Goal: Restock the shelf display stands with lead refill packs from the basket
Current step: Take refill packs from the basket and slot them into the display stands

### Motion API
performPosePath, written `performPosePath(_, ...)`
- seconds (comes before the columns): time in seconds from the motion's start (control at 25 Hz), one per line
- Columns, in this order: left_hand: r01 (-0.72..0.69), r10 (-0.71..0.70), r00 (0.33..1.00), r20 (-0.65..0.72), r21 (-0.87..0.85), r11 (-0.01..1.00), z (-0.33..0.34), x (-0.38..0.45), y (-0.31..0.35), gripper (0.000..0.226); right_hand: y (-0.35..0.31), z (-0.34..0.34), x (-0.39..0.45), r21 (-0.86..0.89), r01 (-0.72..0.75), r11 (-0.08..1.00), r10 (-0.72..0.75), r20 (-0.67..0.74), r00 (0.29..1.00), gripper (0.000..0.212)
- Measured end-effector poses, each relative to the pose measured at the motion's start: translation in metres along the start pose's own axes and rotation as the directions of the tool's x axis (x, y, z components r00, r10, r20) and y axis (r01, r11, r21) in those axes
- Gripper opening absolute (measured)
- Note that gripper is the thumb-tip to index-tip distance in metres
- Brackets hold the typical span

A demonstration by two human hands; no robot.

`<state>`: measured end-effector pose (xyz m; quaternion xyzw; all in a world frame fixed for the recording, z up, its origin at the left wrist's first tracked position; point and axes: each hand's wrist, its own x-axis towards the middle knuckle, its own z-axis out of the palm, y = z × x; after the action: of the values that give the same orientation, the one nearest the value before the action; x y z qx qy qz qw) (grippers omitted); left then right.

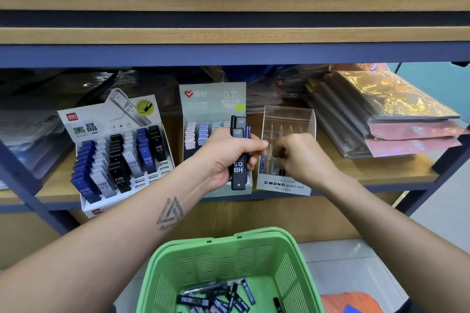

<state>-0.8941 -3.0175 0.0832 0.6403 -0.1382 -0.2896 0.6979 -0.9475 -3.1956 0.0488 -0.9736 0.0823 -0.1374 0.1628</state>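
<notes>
- While both arms reach forward, the wooden shelf [381, 173] serves as landmark; it carries three display stands side by side along its front edge.
- Below the shelf's front edge sits the green basket [284, 262], with loose dark lead refill packs [216, 300] scattered on its bottom.
- At the shelf's right end lies a stack of glossy wrapped packets [396, 119].
- On the shelf's left part stands the white Deli stand [112, 119], its slots filled with blue, grey and black HB 0.5 packs.
- At the shelf's middle stands the grey-green 0.7 stand [212, 99], holding pale packs in its rear rows.
- Just right of it on the shelf stands the clear MONO stand [287, 119], with a few packs in its front row.
- Left hand [229, 157], before the middle stand, curls around a bundle of black packs [238, 170] marked HB 0.5, held upright.
- Right hand [302, 157], fingers bent, reaches down into the clear stand's front row; whether it pinches a pack cannot be told.
</notes>
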Motion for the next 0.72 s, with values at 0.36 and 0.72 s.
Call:
performPosePath(0.36,0.046,-0.045,0.999,0.022,-0.024,0.999,0.0,-0.001,-0.002,0.009,-0.004,-0.014,0.002,0.001,-0.005,1.0,0.005,-0.016,1.0,0.019)
performPosePath(0.72,0.184,-0.161,0.972,0.17,-0.128,0.975,-0.01,-0.009,0.002,0.027,-0.039,-0.027,0.0,0.821,-0.259,0.509,-0.013,0.308,0.951,0.008)
